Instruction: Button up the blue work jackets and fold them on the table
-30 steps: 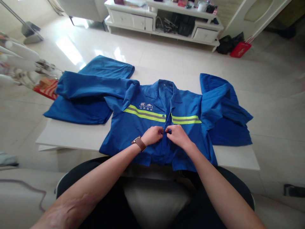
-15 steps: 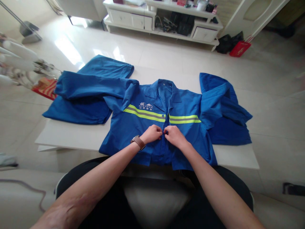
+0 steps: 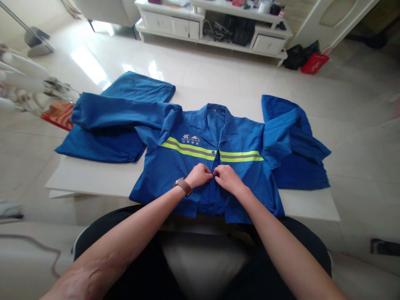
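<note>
A blue work jacket [image 3: 178, 173] with a yellow-and-grey reflective stripe lies face up before me, its collar pointing away. One button [image 3: 213, 152] shows on the stripe at the front opening. Just below it, my left hand [image 3: 200, 175] pinches the front edge on the left. My right hand [image 3: 228, 178] grips the opposite edge, fingertips nearly meeting those of the left. Whatever lies between the fingertips is too small to make out. Around my left wrist is a brown-strapped watch [image 3: 183, 186]. The left sleeve in view [image 3: 125, 112] is folded across toward the chest.
The jacket rests on a white table [image 3: 93, 178]. More folded blue garments [image 3: 103, 146] lie under the left sleeve, and another blue pile [image 3: 308, 171] lies at right. White spools [image 3: 26, 66] stand at far left. Beyond are a white cabinet [image 3: 168, 26] and a red bag [image 3: 315, 63].
My right hand has shifted slightly left, bringing the two fingertips together and drawing the right front edge closer to the left one. The rest of the jacket stays put.
</note>
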A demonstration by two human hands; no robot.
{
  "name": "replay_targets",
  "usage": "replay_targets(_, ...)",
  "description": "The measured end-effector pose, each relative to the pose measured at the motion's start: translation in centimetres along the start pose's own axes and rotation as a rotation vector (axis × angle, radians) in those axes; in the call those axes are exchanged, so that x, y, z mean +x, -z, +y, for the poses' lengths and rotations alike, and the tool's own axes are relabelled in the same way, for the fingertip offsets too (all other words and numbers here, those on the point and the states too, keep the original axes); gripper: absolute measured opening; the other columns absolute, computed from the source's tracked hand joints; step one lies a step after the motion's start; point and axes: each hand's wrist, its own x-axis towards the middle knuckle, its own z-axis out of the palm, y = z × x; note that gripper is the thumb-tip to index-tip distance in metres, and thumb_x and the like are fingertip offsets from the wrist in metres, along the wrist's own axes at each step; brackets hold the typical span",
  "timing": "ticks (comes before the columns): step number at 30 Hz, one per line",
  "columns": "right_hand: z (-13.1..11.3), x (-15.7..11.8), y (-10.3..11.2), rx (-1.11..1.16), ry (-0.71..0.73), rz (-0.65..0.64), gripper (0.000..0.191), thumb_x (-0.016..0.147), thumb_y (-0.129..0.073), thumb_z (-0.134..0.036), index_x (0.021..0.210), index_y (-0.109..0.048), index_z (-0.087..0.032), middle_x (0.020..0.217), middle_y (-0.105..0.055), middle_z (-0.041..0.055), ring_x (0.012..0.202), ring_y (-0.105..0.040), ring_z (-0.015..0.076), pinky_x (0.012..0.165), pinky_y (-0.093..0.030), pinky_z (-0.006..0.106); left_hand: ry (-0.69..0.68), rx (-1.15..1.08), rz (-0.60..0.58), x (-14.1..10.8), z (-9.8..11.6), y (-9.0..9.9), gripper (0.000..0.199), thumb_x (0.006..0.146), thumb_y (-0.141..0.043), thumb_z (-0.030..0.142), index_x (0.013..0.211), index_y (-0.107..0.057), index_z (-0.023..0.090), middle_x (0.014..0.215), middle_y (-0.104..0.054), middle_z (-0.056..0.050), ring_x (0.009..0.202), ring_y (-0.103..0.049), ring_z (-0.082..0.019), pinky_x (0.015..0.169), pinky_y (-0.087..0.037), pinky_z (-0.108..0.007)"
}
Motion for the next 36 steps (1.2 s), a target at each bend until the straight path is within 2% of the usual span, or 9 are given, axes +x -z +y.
replay_targets(7,-0.18,-0.04,-0.07,-0.031,0.006,-0.018,0.022,0.086,-0.056,-0.008,0.093,-0.076,-0.017,0.100,-0.075,0.0084,0.097,-0.066,0.0202,0.088,-0.044,0.027,0.037,0.057,0.012,-0.22,0.24,-0.41,0.017,0.078,-0.062,0.021,0.063,-0.068,0.017,0.063,-0.071,-0.003,0.064,-0.064,-0.015,0.058,-0.041,-0.024)
replay_targets(15,-0.26,0.03,-0.44,-0.043,-0.005,-0.055,0.022,0.087,-0.057,-0.010,0.097,-0.074,-0.019,0.103,-0.074,0.0083,0.101,-0.065,0.0202,0.090,-0.044,0.027,0.101,0.115,-0.025,-0.67,0.66,0.37,0.016,0.080,-0.063,0.027,0.069,-0.072,0.020,0.060,-0.072,-0.003,0.069,-0.070,-0.018,0.062,-0.046,-0.024)
replay_targets(25,-0.48,-0.07,-0.25,-0.050,-0.004,-0.064,0.022,0.088,-0.056,-0.008,0.096,-0.074,-0.020,0.104,-0.074,0.0081,0.102,-0.065,0.0206,0.089,-0.044,0.026,0.091,0.115,-0.053,-0.42,0.52,0.39,0.017,0.080,-0.064,0.029,0.068,-0.073,0.019,0.063,-0.072,-0.004,0.068,-0.068,-0.018,0.064,-0.048,-0.024)
replay_targets(31,-0.51,-0.08,-0.30,-0.070,0.000,-0.069,0.024,0.089,-0.054,-0.007,0.097,-0.073,-0.020,0.104,-0.074,0.0083,0.102,-0.065,0.0203,0.090,-0.043,0.026,0.114,0.140,-0.018,-0.69,0.85,0.32,0.013,0.079,-0.065,0.028,0.069,-0.070,0.021,0.059,-0.070,-0.002,0.068,-0.071,-0.018,0.066,-0.050,-0.024)
replay_targets(34,-0.46,-0.01,-0.32,-0.074,0.005,-0.083,0.024,0.089,-0.054,-0.007,0.097,-0.073,-0.019,0.104,-0.074,0.0088,0.101,-0.064,0.0202,0.089,-0.043,0.026,0.105,0.097,-0.006,-0.74,0.78,0.32,0.004,0.075,-0.068,0.023,0.076,-0.070,0.020,0.058,-0.069,0.000,0.063,-0.071,-0.017,0.065,-0.051,-0.024)
replay_targets(36,-0.43,0.03,-0.33,-0.075,0.010,-0.085,0.023,0.088,-0.055,-0.007,0.097,-0.073,-0.019,0.104,-0.074,0.0088,0.101,-0.065,0.0201,0.088,-0.043,0.026,0.106,0.055,-0.006,-0.73,0.71,0.36,0.010,0.072,-0.070,0.018,0.083,-0.069,0.020,0.059,-0.070,0.001,0.061,-0.072,-0.016,0.065,-0.052,-0.023)
